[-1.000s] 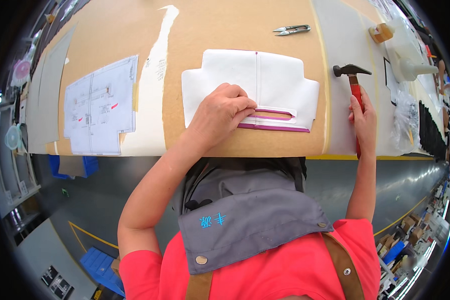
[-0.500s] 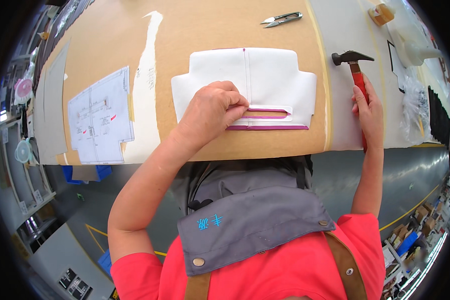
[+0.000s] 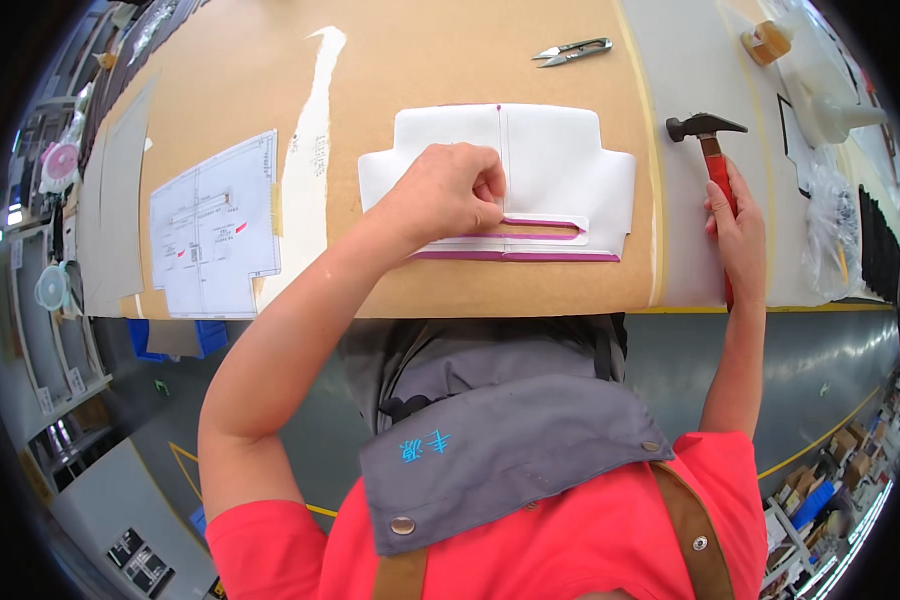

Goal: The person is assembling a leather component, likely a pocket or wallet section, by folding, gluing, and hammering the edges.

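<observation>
A white sheet panel (image 3: pixel 560 165) with notched corners lies flat on the tan table covering. It has a long slot (image 3: pixel 545 228) edged in purple, and a purple strip (image 3: pixel 560 257) runs along its near edge. My left hand (image 3: pixel 462 190) is closed over the slot's left part, with the thumb and curled fingertips pinching at its far edge; the fingers cover that end. Off to the right, my right hand (image 3: pixel 739 225) is wrapped round the red handle of a hammer (image 3: pixel 706 125). The hammer's black head points away from me, and the handle's lower end reaches the table's near edge.
Thread snips (image 3: pixel 573 52) lie beyond the panel. A paper pattern drawing (image 3: pixel 217 225) is at the left. Far right are an amber-coloured jar (image 3: pixel 767 43), a translucent bottle (image 3: pixel 845 117) and a clear plastic bag (image 3: pixel 828 225). A blue bin (image 3: pixel 210 337) sits below the table edge.
The view has shifted slightly, so the panel and drawing appear farther right. My left fingers are curled more tightly at the slot. My right hand keeps its hold on the hammer.
</observation>
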Motion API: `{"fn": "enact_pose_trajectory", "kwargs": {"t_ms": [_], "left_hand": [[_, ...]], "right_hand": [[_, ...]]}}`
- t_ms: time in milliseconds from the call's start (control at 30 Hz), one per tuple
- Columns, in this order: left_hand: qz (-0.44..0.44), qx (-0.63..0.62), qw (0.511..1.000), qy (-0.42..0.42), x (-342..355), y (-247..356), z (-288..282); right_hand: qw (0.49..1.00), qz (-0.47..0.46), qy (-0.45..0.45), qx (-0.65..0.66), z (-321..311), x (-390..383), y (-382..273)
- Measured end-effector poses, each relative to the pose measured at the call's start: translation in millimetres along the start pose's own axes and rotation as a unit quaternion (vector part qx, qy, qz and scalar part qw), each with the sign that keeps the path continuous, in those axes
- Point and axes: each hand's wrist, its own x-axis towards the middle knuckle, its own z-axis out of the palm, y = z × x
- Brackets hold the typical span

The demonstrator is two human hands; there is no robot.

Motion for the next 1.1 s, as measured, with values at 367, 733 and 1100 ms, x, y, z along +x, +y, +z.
{"fn": "enact_pose_trajectory", "kwargs": {"t_ms": [367,733,1100], "left_hand": [[0.010,-0.029,0.999,-0.028,-3,0,-10],[-0.011,0.022,1.000,-0.002,4,8,-1],[0.021,-0.001,0.999,0.039,0,3,-2]], "right_hand": [[1.000,-0.001,0.005,-0.005,0,0,-4],[1.000,0.012,0.001,0.013,1,1,-4],[1.000,0.008,0.003,0.008,-3,-5,-6]]}}
